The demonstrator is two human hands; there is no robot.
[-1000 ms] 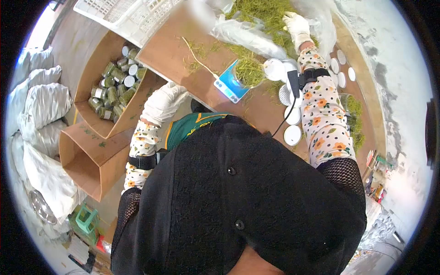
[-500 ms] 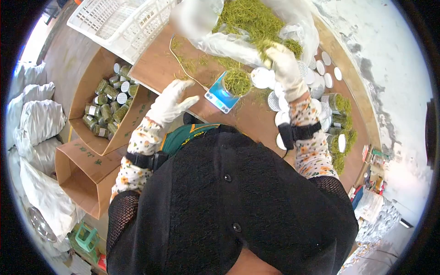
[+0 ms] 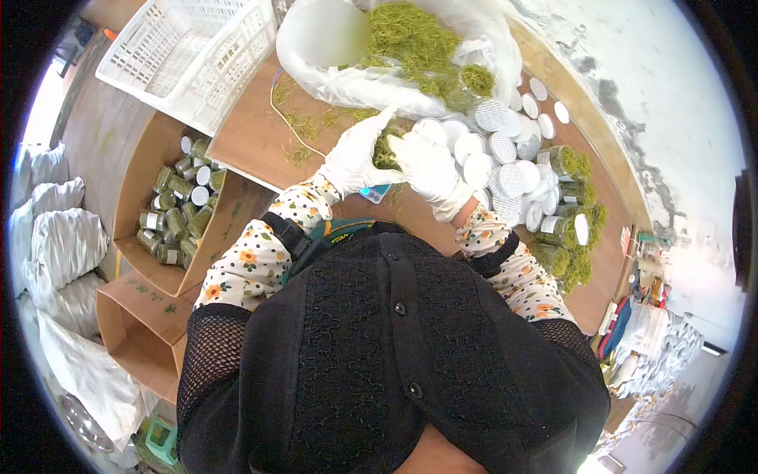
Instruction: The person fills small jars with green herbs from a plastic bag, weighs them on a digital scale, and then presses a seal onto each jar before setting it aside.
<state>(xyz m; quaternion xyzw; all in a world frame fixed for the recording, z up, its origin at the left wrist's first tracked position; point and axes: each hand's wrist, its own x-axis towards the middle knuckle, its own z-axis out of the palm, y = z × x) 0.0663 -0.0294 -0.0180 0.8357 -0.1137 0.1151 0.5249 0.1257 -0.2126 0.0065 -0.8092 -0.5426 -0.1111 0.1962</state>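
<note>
Dried green strands (image 3: 386, 152) bulge up between my two white-gloved hands, where the jar holding them is mostly hidden. My left hand (image 3: 354, 158) curves around the left side of this jar, thumb and fingers apart with the jar between. From the right, my right hand (image 3: 430, 172) is closed with its fingertips against the strands at the mouth. Under the hands, part of a blue digital scale (image 3: 374, 193) shows. Beyond them lies an open clear plastic bag (image 3: 379, 88) of loose strands. Many round white lids (image 3: 477, 170) lie right of my right hand.
Several filled jars (image 3: 557, 225) lie at the table's right side, strands poking out. A white plastic crate (image 3: 189, 67) stands at the upper left. Below it, a cardboard box (image 3: 138, 170) holds lidded jars, beside another cardboard box (image 3: 142, 324). A cable (image 3: 290, 126) crosses the brown tabletop (image 3: 245, 146).
My right hand has come from the bag down to the jar with a pinch of strands. My left hand has moved right and closed around the jar, which stood untouched on the scale.
</note>
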